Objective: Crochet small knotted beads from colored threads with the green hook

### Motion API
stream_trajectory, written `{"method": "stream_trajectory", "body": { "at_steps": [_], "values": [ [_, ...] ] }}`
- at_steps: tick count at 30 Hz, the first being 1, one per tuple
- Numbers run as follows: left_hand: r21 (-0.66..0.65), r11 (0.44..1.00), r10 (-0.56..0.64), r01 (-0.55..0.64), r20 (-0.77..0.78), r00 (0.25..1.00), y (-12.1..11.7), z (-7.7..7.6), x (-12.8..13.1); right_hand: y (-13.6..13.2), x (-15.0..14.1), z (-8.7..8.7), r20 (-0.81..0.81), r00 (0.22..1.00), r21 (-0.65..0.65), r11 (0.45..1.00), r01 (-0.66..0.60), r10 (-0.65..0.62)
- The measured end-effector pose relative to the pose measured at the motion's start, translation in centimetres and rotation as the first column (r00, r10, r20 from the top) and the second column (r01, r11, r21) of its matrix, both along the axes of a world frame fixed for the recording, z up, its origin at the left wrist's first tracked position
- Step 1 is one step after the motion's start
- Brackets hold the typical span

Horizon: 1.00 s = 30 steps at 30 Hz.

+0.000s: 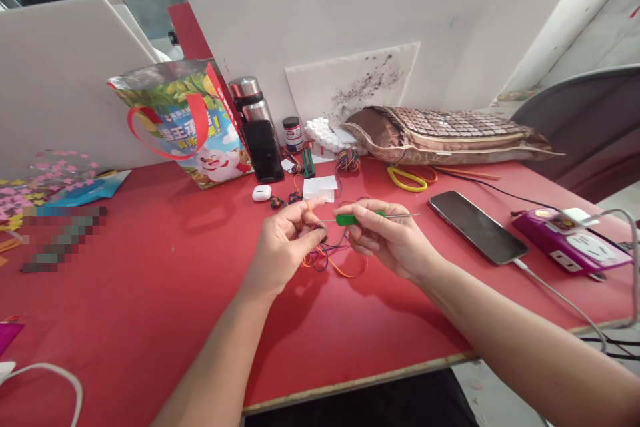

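Observation:
My right hand [379, 233] grips a slim crochet hook [346, 219] by its green handle, with a thin metal shaft sticking out at each end. The left shaft reaches to the fingers of my left hand [290, 233], which are pinched on a small piece of cord work; its dark edge shows at the fingertips. An orange strand passes over the left index finger. Loose orange and dark blue cords [320, 260] trail onto the table below both hands. The hook's tip is too small to make out among the fingers.
Beyond my hands lie a white earbud case [261, 193], white paper [320, 188], a cord bundle [348, 160] and yellow-handled scissors [407, 180]. A phone [477, 227] and purple power strip [570, 240] are right. A shopping bag [185, 127], upright phone [263, 151] and steel flask [253, 101] stand behind.

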<state>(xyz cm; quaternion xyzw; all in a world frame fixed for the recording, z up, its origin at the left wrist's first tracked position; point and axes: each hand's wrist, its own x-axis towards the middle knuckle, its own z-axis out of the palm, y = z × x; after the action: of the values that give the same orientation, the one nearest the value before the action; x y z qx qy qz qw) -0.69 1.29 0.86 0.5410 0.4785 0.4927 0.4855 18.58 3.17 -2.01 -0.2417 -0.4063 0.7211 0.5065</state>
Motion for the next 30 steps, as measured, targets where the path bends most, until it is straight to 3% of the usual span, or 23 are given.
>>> {"method": "stream_trajectory", "body": {
  "at_steps": [3, 6, 22, 27, 30],
  "values": [
    [-0.052, 0.998, -0.009, 0.019, 0.184, 0.983, 0.3, -0.1, -0.3, 0.0, -0.1, 0.0, -0.029, 1.0, -0.016, 1.0, 0.005, -0.006],
    [-0.082, 0.997, 0.007, 0.015, 0.267, 0.964, 0.3, -0.1, -0.4, -0.1, -0.3, 0.1, -0.048, 0.999, -0.032, 0.999, -0.008, 0.006],
    [-0.131, 0.99, 0.093, -0.047, 0.375, 0.922, 0.3, -0.5, 0.9, -0.4, -0.7, -0.2, -0.088, 0.995, 0.003, 0.999, 0.048, -0.047],
    [-0.084, 0.982, 0.189, -0.17, 0.348, 0.918, 0.0, -1.0, 1.8, -0.9, -1.1, -1.0, 0.023, 0.988, 0.188, 0.971, 0.147, -0.154],
    [-0.109, 0.969, 0.249, -0.224, 0.388, 0.888, -0.3, -1.3, 2.7, -1.6, -1.7, -1.9, 0.16, 0.931, 0.428, 0.873, 0.235, -0.329]
  ]
}}
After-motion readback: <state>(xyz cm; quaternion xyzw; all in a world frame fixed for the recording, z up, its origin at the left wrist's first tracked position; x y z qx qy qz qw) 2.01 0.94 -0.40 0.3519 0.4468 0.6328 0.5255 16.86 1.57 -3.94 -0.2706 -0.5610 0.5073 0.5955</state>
